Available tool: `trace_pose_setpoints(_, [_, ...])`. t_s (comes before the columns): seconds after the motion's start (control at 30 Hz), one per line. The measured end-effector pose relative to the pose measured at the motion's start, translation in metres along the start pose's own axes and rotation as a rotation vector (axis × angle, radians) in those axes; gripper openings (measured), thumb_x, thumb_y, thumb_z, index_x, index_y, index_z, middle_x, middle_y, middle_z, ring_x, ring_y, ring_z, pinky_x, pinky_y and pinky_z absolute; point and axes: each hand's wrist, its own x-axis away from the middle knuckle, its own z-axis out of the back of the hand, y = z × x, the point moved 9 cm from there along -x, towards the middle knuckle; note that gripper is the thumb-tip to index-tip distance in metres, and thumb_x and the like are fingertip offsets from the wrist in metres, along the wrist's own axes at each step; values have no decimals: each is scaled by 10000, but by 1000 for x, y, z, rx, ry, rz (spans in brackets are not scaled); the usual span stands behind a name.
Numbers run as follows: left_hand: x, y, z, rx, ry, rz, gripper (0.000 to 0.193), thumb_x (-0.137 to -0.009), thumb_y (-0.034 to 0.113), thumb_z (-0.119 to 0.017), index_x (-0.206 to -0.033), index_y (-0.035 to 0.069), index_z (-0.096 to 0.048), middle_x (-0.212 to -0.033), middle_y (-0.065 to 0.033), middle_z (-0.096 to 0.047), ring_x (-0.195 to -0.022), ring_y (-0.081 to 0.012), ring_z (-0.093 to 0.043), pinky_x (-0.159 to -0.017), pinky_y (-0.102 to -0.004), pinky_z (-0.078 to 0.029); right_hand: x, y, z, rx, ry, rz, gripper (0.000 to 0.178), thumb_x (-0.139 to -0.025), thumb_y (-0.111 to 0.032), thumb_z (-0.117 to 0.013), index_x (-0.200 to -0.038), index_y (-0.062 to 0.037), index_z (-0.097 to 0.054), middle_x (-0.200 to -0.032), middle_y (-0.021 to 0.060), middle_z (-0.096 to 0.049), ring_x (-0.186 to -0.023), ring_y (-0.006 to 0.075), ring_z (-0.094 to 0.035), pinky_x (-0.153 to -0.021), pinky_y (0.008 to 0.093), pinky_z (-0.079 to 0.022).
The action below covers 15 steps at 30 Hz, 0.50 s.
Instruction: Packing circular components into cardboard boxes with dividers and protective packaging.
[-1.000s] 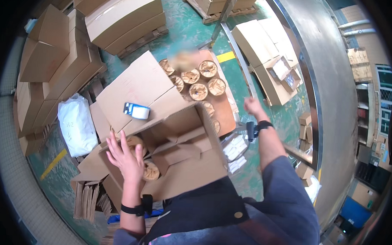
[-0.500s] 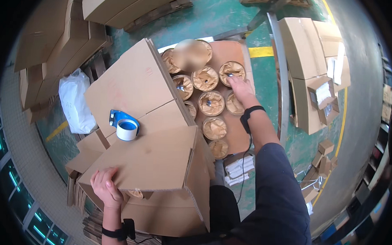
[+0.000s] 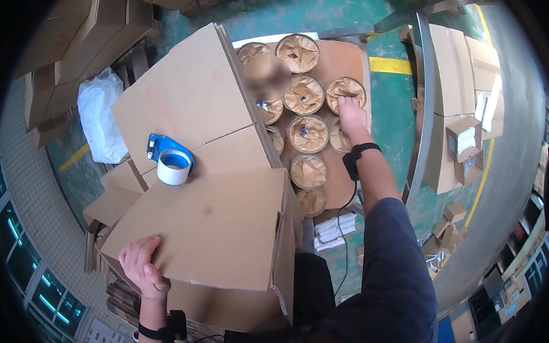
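Note:
My right hand (image 3: 352, 115) reaches to a round, clear-sided container (image 3: 336, 89) lined with crumpled brown paper. Its fingers are bunched together against the paper inside the near rim. Whatever they pinch is hidden. Bent loosely with the thumb apart, my left hand (image 3: 144, 267) rests its fingers on the front left edge of the top flap of a cardboard box (image 3: 206, 223). More paper-lined containers stand beside my right hand, among them one with a small blue-and-silver thing (image 3: 304, 131) in its paper.
The containers stand on a brown board (image 3: 345, 59). A blue tape dispenser (image 3: 173, 166) lies on the cardboard to the left, past a tall raised sheet (image 3: 180, 95). A metal rail (image 3: 419, 104) runs along the right, with stacked cartons (image 3: 450, 81) beyond. A white sack (image 3: 100, 114) stands far left.
The box flap has come down, covering a paper-lined thing glimpsed beneath its front edge. My right fingers have gone deeper into the container's paper. The whole view has shifted slightly.

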Motion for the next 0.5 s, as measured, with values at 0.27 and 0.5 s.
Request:
trace_pose_setpoints(0.27, [1,-2,8,-7,16,-47,499,-923,351,-233,-815,75,-634,-821,-89,-647,-776,-264,-587,-827,-372,-369,105,10,-4,-84,-150,-137,400,-691,-113,-675,-1047,-63,-499,-1139,125,-543,-1120,287,-492,-901,372,-472])
trace_pose_setpoints(0.5, [3,-12,12,-106,116,-75,279,-875,291,-500,-692,128,-634,-698,-42,-631,-709,-221,-606,-757,-386,-405,296,-9,128,-398,60,-225,404,-580,-110,-729,-940,-32,-562,-883,203,-633,-869,385,-604,-755,440,-483])
